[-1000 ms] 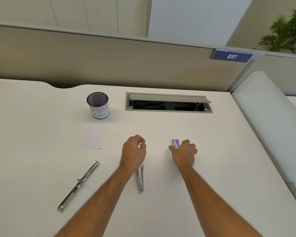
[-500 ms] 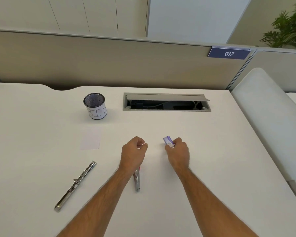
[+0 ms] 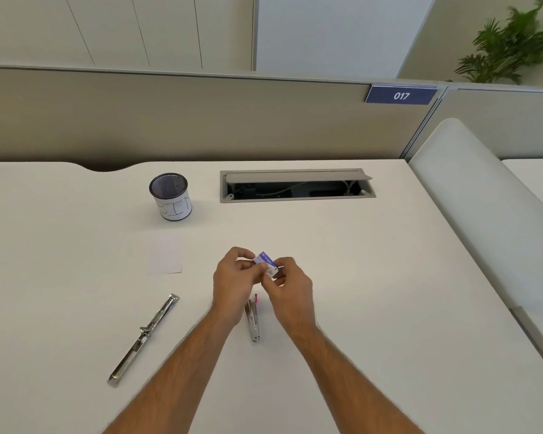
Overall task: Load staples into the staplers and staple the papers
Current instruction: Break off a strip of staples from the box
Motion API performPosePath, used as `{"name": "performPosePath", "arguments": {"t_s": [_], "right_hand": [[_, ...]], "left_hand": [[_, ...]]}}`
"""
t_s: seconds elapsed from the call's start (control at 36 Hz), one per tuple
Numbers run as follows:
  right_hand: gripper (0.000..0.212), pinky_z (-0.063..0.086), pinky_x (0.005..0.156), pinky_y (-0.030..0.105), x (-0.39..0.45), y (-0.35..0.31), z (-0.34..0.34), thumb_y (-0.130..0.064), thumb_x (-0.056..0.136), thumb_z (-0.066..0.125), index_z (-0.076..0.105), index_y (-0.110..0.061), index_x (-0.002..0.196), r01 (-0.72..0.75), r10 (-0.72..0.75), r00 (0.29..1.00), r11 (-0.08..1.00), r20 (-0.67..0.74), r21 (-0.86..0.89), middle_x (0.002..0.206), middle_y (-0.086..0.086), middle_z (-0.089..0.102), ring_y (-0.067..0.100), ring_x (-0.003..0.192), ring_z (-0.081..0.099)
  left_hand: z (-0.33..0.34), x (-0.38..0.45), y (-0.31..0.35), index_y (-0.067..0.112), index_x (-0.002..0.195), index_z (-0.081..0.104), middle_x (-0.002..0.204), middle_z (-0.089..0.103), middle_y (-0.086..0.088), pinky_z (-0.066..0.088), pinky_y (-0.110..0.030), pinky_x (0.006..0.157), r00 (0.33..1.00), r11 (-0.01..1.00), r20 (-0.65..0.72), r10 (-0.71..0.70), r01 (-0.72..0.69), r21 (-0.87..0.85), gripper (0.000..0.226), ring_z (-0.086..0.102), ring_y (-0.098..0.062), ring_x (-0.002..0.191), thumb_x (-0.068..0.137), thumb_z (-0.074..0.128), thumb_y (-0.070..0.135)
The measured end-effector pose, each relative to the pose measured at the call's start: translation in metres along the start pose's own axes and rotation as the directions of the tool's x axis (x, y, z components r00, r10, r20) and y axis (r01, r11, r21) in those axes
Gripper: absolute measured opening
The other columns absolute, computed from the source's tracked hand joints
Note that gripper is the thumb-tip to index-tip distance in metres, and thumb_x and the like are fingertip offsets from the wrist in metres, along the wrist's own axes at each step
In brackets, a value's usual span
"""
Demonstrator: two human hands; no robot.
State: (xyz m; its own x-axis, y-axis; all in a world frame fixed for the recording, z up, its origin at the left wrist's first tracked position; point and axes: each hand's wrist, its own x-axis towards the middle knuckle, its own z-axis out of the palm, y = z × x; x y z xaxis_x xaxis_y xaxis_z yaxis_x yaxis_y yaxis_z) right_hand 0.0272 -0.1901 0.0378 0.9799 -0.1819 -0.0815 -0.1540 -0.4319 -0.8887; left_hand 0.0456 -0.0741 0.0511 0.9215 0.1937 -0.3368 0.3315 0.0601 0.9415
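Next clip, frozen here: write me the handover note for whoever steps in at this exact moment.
Left hand and right hand both pinch the small purple staple box above the desk; box looks unopened.
One stapler lies below the hands, the opened-out stapler to the left, the paper beyond it.
Done: box picked up.
Left: open box, load both staplers, staple the paper.

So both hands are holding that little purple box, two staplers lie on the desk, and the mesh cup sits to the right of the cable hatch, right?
Not quite. The head view shows the mesh cup to the left of the cable hatch. The rest stands: left hand and right hand hold the purple box.
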Motion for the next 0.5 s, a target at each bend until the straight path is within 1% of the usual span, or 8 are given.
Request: {"name": "performPosePath", "arguments": {"t_s": [0.06,0.14,0.22,0.28,0.31,0.33,0.42,0.5], "right_hand": [[0.013,0.057,0.075,0.036,-0.005,-0.003,0.002,-0.033,0.091,0.067,0.063,-0.025,0.099,0.003,-0.003,1.0,1.0,0.014,0.006,0.091,-0.009,0.07,0.009,0.084,0.066],[0.015,0.057,0.076,0.037,-0.012,-0.008,0.003,-0.03,0.087,0.069,0.065,-0.024,0.101,0.018,-0.019,0.999,1.0,0.031,0.024,0.09,-0.008,0.07,0.011,0.084,0.066],[0.02,0.058,0.078,0.036,-0.017,-0.012,0.003,-0.025,0.088,0.07,0.067,-0.02,0.107,0.017,-0.019,0.999,0.999,0.048,0.038,0.09,-0.009,0.072,0.008,0.083,0.067],[0.011,0.059,0.077,0.038,-0.021,-0.015,0.002,-0.024,0.09,0.071,0.069,-0.02,0.1,0.037,-0.04,0.998,0.998,0.053,0.047,0.087,-0.007,0.073,0.011,0.079,0.068],[0.006,0.059,0.076,0.038,-0.025,-0.018,0.001,-0.024,0.09,0.071,0.069,-0.024,0.096,0.046,-0.049,0.997,0.997,0.054,0.058,0.086,-0.006,0.074,0.012,0.078,0.069],[0.007,0.059,0.076,0.038,-0.027,-0.02,0.001,-0.022,0.091,0.071,0.068,-0.028,0.093,0.049,-0.053,0.997,0.996,0.054,0.075,0.085,-0.006,0.074,0.013,0.078,0.07],[0.02,0.059,0.076,0.034,-0.032,-0.023,-0.001,-0.015,0.091,0.07,0.067,-0.035,0.09,0.08,-0.085,0.996,0.99,0.04,0.115,0.084,-0.005,0.076,0.015,0.079,0.071],[0.02,0.059,0.075,0.025,-0.035,-0.026,-0.004,-0.01,0.09,0.07,0.071,-0.028,0.095,0.104,-0.11,0.993,0.984,0.039,0.145,0.086,-0.009,0.077,0.009,0.08,0.073]], "left_hand": [[-0.005,-0.001,0.0,0.006,0.096,0.066,0.084,0.079,-0.013,0.063,-0.039,0.08,1.0,0.997,-0.012,-0.022,0.022,-0.069,0.019,0.077,-0.034,0.085,0.081,0.077,0.0],[-0.013,-0.004,0.0,0.0,0.091,0.071,0.087,0.078,-0.018,0.063,-0.043,0.083,0.998,0.987,-0.027,-0.06,0.055,-0.151,0.013,0.077,-0.037,0.085,0.08,0.076,-0.005],[-0.019,-0.006,0.001,-0.003,0.089,0.071,0.089,0.077,-0.022,0.063,-0.044,0.084,0.996,0.977,-0.041,-0.076,0.066,-0.204,0.009,0.076,-0.04,0.087,0.082,0.075,-0.007],[-0.021,-0.009,0.004,-0.003,0.089,0.069,0.089,0.076,-0.024,0.063,-0.043,0.081,0.995,0.972,-0.059,-0.084,0.069,-0.223,0.009,0.076,-0.039,0.084,0.083,0.074,-0.008],[-0.023,-0.012,0.006,-0.004,0.09,0.067,0.089,0.076,-0.024,0.064,-0.042,0.079,0.994,0.97,-0.062,-0.086,0.069,-0.232,0.009,0.077,-0.038,0.083,0.084,0.072,-0.008],[-0.024,-0.014,0.007,-0.004,0.092,0.066,0.09,0.076,-0.024,0.064,-0.041,0.078,0.995,0.968,-0.058,-0.086,0.069,-0.239,0.01,0.077,-0.037,0.081,0.085,0.071,-0.008],[-0.025,-0.017,0.007,-0.006,0.098,0.061,0.095,0.075,-0.025,0.064,-0.04,0.076,0.996,0.962,-0.03,-0.089,0.078,-0.262,0.013,0.077,-0.032,0.078,0.087,0.068,-0.009],[-0.029,-0.018,0.007,-0.002,0.099,0.058,0.101,0.074,-0.026,0.063,-0.042,0.078,0.995,0.953,0.006,-0.104,0.101,-0.286,0.015,0.078,-0.033,0.082,0.089,0.067,-0.009]]}}
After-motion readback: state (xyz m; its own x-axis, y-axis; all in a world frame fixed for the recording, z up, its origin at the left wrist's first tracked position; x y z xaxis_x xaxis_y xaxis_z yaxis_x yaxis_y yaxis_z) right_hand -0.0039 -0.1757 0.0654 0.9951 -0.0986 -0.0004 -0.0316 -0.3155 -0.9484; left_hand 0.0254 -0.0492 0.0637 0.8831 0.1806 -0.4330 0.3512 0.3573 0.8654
